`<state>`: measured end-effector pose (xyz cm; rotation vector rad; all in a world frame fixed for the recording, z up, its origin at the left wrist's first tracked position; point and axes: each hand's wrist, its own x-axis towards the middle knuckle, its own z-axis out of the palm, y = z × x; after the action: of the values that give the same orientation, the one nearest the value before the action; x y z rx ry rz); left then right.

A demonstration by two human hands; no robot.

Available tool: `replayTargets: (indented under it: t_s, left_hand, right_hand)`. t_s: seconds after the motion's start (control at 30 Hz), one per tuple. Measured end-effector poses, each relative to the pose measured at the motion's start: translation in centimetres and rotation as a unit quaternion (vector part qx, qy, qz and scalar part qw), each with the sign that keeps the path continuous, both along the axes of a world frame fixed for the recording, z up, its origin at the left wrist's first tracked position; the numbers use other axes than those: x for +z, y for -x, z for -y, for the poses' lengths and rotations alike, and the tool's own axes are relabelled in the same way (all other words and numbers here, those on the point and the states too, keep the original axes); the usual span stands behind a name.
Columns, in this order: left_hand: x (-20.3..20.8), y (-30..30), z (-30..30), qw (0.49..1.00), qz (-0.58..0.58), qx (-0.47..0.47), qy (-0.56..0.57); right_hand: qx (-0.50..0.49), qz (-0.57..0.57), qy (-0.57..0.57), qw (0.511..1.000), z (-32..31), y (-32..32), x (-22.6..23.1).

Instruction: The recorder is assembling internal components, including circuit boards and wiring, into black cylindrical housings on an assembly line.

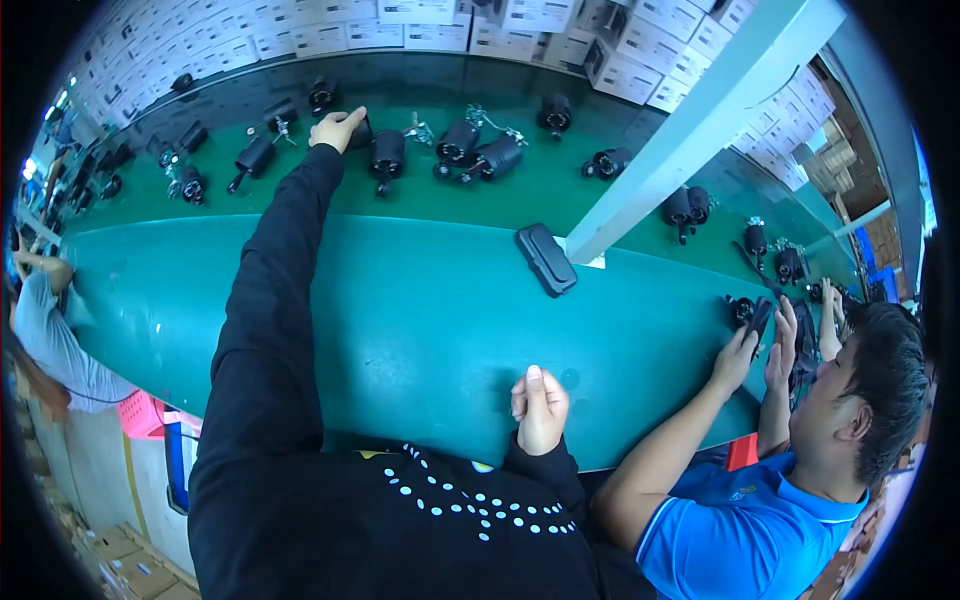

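Note:
My left arm is stretched far across the table. At its end my left hand [338,129] is closed on a black cylindrical part [361,134], mostly covered by my fingers. Just to the right of it stands another black cylinder [387,153], with a short stub at its lower end. A further black part [321,94] lies behind my hand. Close to my body, my right hand [540,408] is curled into a fist, thumb uppermost, over the front of the green table [420,340]. Nothing shows sticking out of it.
Several black cylinders with wires [480,150] lie along the dark green strip at the back. A black case [546,260] sits by a pale metal post [690,140]. At right, a co-worker in a blue shirt [750,530] handles a dark object. White boxes [430,35] are stacked behind.

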<state>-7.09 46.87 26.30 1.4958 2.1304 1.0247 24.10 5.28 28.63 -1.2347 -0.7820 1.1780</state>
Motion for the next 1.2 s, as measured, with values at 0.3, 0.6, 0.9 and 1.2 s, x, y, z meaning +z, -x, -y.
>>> replayTargets:
  t_s: [0.3,0.6,0.9,1.2]
  left_hand:
    - [2.8,-15.1,-2.8,0.961,-0.168,-0.196,-0.101]
    - [1.9,-18.5,-1.4,0.947,-0.209,-0.244,0.023]
    - [6.7,-5.7,22.2,0.848,0.309,-0.427,-0.058]
    - [-10.7,-2.9,42.3,0.304,0.838,-0.394,0.224]
  right_hand:
    - [-0.001,-0.017,0.035,0.999,-5.3,-2.3,-2.5]
    - [-0.034,-0.029,0.035,0.998,-5.0,-2.1,-3.8]
    - [0.037,0.025,0.015,0.999,2.5,2.4,-3.9]
    - [0.037,0.103,-0.250,0.962,4.9,8.7,-13.0]
